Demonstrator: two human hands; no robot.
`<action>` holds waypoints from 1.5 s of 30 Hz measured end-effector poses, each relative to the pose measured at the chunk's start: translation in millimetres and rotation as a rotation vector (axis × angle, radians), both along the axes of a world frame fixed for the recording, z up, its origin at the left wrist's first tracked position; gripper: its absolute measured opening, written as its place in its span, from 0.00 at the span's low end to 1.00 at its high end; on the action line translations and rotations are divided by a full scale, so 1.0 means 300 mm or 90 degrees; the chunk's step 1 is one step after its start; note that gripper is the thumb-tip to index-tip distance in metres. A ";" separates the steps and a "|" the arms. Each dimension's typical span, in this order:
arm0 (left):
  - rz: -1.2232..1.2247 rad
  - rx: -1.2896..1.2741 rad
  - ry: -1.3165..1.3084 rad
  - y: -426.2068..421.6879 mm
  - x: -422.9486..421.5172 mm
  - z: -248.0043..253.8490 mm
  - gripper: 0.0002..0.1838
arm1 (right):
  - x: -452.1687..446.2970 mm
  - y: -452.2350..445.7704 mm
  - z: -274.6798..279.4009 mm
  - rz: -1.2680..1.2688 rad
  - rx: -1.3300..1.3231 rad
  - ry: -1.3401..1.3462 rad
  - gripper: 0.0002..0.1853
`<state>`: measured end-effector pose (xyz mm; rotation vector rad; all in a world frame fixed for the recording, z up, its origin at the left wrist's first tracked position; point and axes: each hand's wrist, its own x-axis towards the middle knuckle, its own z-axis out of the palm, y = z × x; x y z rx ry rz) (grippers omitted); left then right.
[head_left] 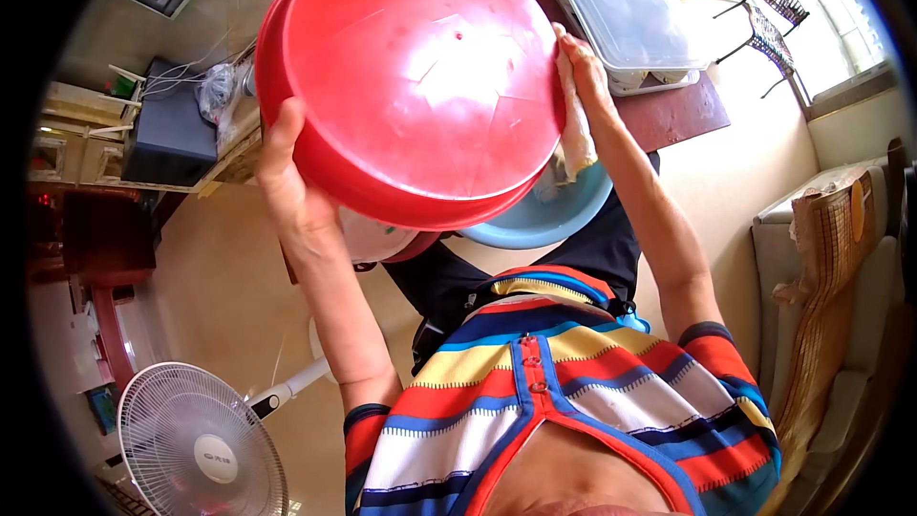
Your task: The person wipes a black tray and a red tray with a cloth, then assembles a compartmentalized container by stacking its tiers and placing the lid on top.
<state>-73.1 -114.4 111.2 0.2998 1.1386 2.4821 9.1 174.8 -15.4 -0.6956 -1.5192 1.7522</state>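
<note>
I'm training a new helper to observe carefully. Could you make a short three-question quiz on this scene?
1. True or false: the left hand touches the red basin.
2. What does the right hand hold at the side of the red basin?
A) a brush
B) a cloth
C) a spoon
3. Fill in the missing word: at the lower left of the picture is a white electric ____.

Key:
1. True.
2. B, a cloth.
3. Fan.

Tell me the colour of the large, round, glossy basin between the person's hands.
The large round basin is bright red; the head view shows it best.
</note>
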 end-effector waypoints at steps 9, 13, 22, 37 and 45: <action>0.082 -0.100 0.241 0.197 0.261 -0.199 0.29 | 0.052 -0.113 -0.177 0.078 -0.087 0.068 0.16; 0.074 -0.098 0.193 0.201 0.233 -0.174 0.22 | 0.033 -0.202 -0.141 0.035 -0.092 0.105 0.19; -0.056 -0.224 0.180 0.192 0.200 -0.173 0.25 | 0.102 -0.379 0.194 0.273 0.276 0.209 0.15; -0.145 -0.354 0.339 0.089 0.280 -0.134 0.19 | -0.074 -0.054 0.411 0.011 0.284 0.129 0.15; -0.176 -0.365 0.276 0.117 0.248 -0.149 0.17 | 0.004 -0.245 0.397 0.003 0.820 0.291 0.08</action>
